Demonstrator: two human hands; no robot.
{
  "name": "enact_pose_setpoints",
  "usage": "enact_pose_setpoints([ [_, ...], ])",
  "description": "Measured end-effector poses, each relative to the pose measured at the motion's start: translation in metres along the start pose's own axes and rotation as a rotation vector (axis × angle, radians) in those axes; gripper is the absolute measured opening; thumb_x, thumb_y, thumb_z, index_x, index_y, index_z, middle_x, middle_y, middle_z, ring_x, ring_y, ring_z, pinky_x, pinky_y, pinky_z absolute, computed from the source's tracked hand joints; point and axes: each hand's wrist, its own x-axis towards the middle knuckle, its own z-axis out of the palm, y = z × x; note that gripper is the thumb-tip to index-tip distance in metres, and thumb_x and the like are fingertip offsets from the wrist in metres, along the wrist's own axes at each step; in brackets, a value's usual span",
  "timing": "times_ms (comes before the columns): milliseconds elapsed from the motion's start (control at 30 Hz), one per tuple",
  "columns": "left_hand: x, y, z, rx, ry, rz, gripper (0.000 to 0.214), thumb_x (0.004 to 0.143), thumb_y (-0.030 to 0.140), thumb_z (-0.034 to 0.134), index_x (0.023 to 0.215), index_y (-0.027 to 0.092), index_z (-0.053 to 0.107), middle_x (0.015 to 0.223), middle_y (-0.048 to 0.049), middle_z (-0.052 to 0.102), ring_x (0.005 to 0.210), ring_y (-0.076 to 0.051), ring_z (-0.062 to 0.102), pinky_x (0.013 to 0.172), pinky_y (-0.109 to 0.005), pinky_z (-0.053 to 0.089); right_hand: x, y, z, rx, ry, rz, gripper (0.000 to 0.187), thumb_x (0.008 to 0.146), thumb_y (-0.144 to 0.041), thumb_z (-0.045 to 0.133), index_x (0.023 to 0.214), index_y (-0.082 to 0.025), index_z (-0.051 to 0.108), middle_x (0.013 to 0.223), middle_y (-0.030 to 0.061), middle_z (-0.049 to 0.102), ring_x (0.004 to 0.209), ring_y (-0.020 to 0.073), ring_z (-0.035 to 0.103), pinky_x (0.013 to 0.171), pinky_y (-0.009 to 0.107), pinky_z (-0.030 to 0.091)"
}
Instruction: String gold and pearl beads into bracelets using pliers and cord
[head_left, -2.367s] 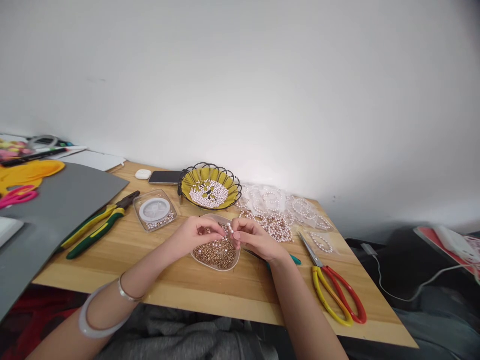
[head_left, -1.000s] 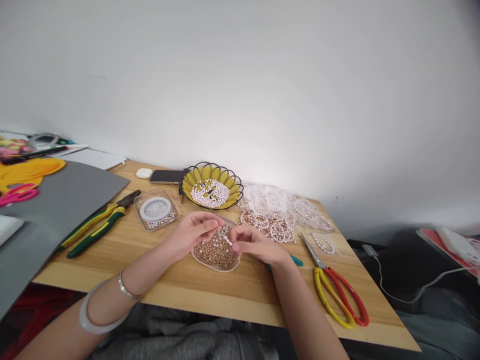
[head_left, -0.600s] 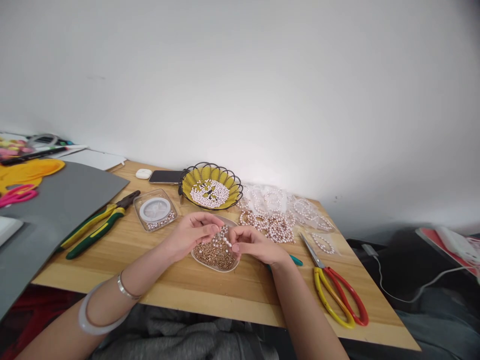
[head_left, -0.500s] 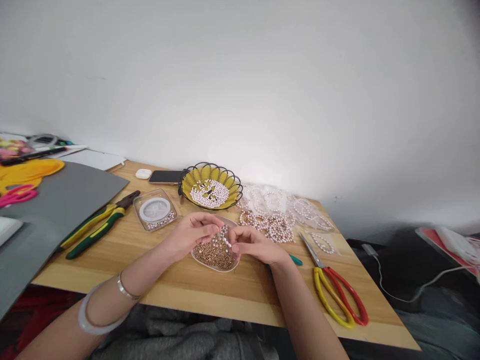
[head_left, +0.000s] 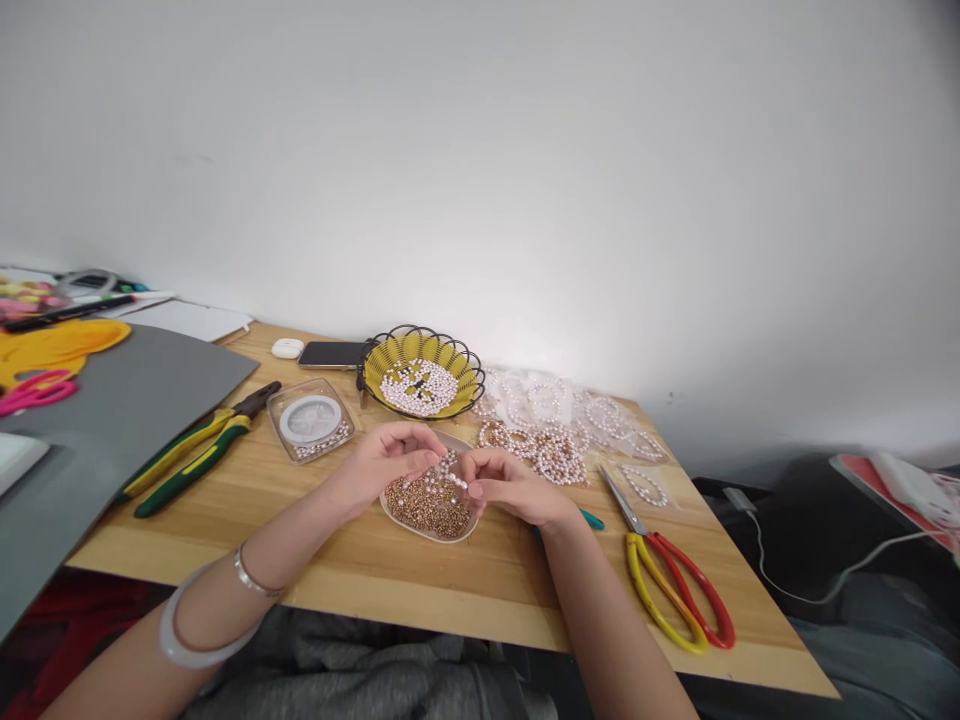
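Note:
My left hand (head_left: 397, 460) pinches a short strand of pearl beads (head_left: 454, 480) by its upper end, with thumb and forefinger closed. The other end of the strand is between the thumb and fingers of my right hand (head_left: 504, 485). Both hands hover over a pale dish (head_left: 442, 541) holding many small gold beads (head_left: 427, 508). The thread between the beads is too fine to make out. Behind the dish stands a yellow basket (head_left: 373, 375) with a black looped rim, and loose white-pink beads (head_left: 420, 388) lie in it.
Finished-looking bead loops (head_left: 551, 450) lie right of the dish, some in clear bags. Scissors (head_left: 660, 570) rest at the right, pliers (head_left: 202, 450) at the left. A clear box (head_left: 311, 420) holds a spool and beads. A phone (head_left: 330, 354) lies by the wall.
My fingers have shifted slightly, and the bead strand now stretches more sideways toward my right hand. Both hands stay over the dish; the other things have not moved.

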Motion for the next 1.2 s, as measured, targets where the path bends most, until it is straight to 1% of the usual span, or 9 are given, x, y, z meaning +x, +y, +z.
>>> enact_pose_setpoints([
  [167, 0.0, 0.0, -0.003, 0.068, -0.019, 0.031, 0.029, 0.069, 0.04, 0.092, 0.077, 0.016, 0.078, 0.071, 0.0008, 0.066, 0.061, -0.009, 0.049, 0.058, -0.02, 0.037, 0.0, -0.001, 0.0, 0.005, 0.02, -0.017, 0.035, 0.081, -0.043, 0.084, 0.073, -0.018, 0.061, 0.06, -0.0073, 0.06, 0.052, 0.0065, 0.054, 0.058, 0.02, 0.045],
  [333, 0.001, 0.0, -0.004, 0.124, -0.031, 0.052, 0.025, 0.072, 0.039, 0.089, 0.078, 0.016, 0.078, 0.071, 0.001, 0.066, 0.063, -0.01, 0.052, 0.06, -0.021, 0.039, 0.0, 0.0, 0.0, 0.011, 0.029, -0.028, 0.035, 0.081, -0.044, 0.084, 0.073, -0.018, 0.062, 0.059, -0.007, 0.06, 0.051, 0.007, 0.052, 0.058, 0.021, 0.043],
  [633, 0.001, 0.004, -0.002, 0.234, -0.09, 0.095, 0.015, 0.074, 0.031, 0.086, 0.079, 0.019, 0.081, 0.078, -0.0023, 0.073, 0.074, -0.016, 0.062, 0.07, -0.027, 0.047, 0.001, 0.001, -0.001, -0.001, 0.044, -0.039, 0.033, 0.081, -0.042, 0.084, 0.075, -0.017, 0.064, 0.062, -0.0048, 0.064, 0.054, 0.0076, 0.056, 0.058, 0.02, 0.043],
  [733, 0.001, 0.004, -0.002, 0.266, -0.119, 0.114, 0.014, 0.076, 0.031, 0.084, 0.084, 0.02, 0.083, 0.082, -0.0035, 0.075, 0.077, -0.017, 0.065, 0.073, -0.028, 0.05, 0.001, -0.001, 0.0, -0.007, 0.05, -0.048, 0.032, 0.082, -0.042, 0.083, 0.075, -0.017, 0.065, 0.063, -0.005, 0.064, 0.055, 0.0074, 0.056, 0.059, 0.02, 0.043],
  [867, 0.001, 0.003, -0.002, 0.324, -0.126, 0.15, 0.022, 0.078, 0.035, 0.082, 0.095, 0.021, 0.083, 0.091, -0.0058, 0.078, 0.087, -0.019, 0.069, 0.08, -0.03, 0.054, 0.002, -0.001, 0.0, -0.008, 0.064, -0.058, 0.03, 0.081, -0.041, 0.084, 0.077, -0.018, 0.066, 0.064, -0.0055, 0.063, 0.056, 0.0076, 0.055, 0.06, 0.021, 0.044],
  [967, -0.001, 0.002, -0.002, 0.396, -0.086, 0.183, 0.029, 0.083, 0.041, 0.077, 0.101, 0.019, 0.081, 0.089, -0.0071, 0.078, 0.084, -0.02, 0.07, 0.076, -0.031, 0.056, 0.003, 0.0, 0.0, -0.009, 0.078, -0.071, 0.032, 0.078, -0.043, 0.086, 0.076, -0.018, 0.067, 0.065, -0.0049, 0.063, 0.057, 0.0084, 0.055, 0.059, 0.022, 0.043],
  [1067, -0.004, 0.006, -0.007, 0.502, 0.002, 0.244, 0.038, 0.089, 0.05, 0.068, 0.106, 0.017, 0.077, 0.088, -0.0085, 0.077, 0.079, -0.02, 0.07, 0.07, -0.03, 0.056, 0.003, 0.0, 0.0, -0.007, 0.111, -0.099, 0.033, 0.078, -0.045, 0.086, 0.077, -0.018, 0.067, 0.065, -0.0048, 0.063, 0.057, 0.0086, 0.054, 0.06, 0.022, 0.042],
  [1133, -0.004, 0.017, -0.015, 0.605, 0.095, 0.295, 0.042, 0.091, 0.052, 0.063, 0.112, 0.017, 0.074, 0.094, -0.0099, 0.077, 0.084, -0.021, 0.07, 0.074, -0.032, 0.057, 0.004, 0.001, 0.001, -0.002, 0.138, -0.122, 0.034, 0.079, -0.047, 0.085, 0.078, -0.019, 0.067, 0.065, -0.0051, 0.062, 0.057, 0.0087, 0.052, 0.061, 0.023, 0.041],
  [1200, 0.0, 0.034, -0.031, 0.737, 0.209, 0.329, 0.041, 0.094, 0.048, 0.06, 0.12, 0.018, 0.069, 0.106, -0.011, 0.076, 0.094, -0.023, 0.069, 0.082, -0.034, 0.057, 0.004, 0.001, 0.002, 0.004, 0.16, -0.139, 0.035, 0.079, -0.049, 0.085, 0.078, -0.019, 0.065, 0.065, -0.0051, 0.06, 0.057, 0.0093, 0.05, 0.06, 0.024, 0.04],
])
